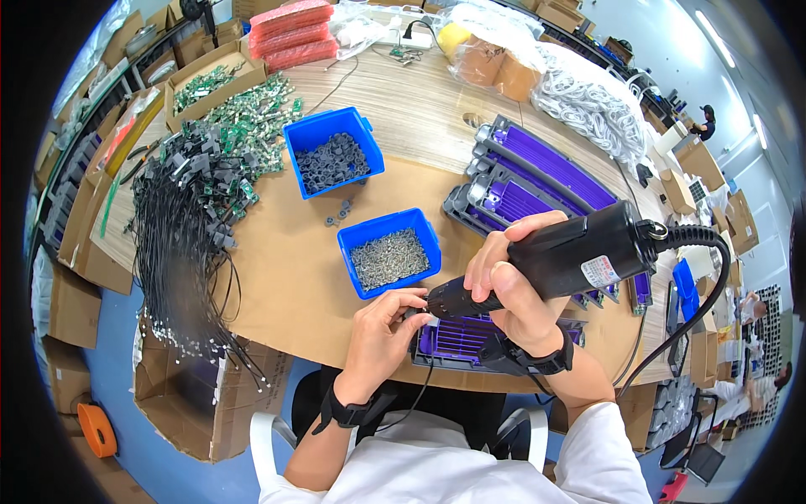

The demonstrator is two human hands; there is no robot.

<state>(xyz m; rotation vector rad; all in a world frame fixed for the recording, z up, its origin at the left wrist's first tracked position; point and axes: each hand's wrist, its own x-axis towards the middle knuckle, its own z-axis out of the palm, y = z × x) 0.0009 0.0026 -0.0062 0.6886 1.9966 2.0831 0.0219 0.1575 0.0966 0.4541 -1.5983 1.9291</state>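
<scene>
My right hand (522,304) is wrapped round a black corded electric screwdriver (564,242), tilted with its tip down to the left. My left hand (376,338) is closed in a pinch at that tip, over the left end of a purple and grey grille unit (460,339) at the table's near edge. What sits between these fingertips is hidden. Just beyond the left hand stands a blue bin (401,284) full of small metal screws (386,259). Behind it, another blue bin (336,185) holds dark grey round parts (334,161). A few such parts (337,214) lie loose between the bins.
More purple and grey units (537,168) lie at the right. Black cables with connectors (180,227) hang over the left edge beside green circuit boards (260,109). Coiled white cables (588,105) and red bubble-wrap (291,34) are at the back. The screwdriver's cord (714,294) loops right.
</scene>
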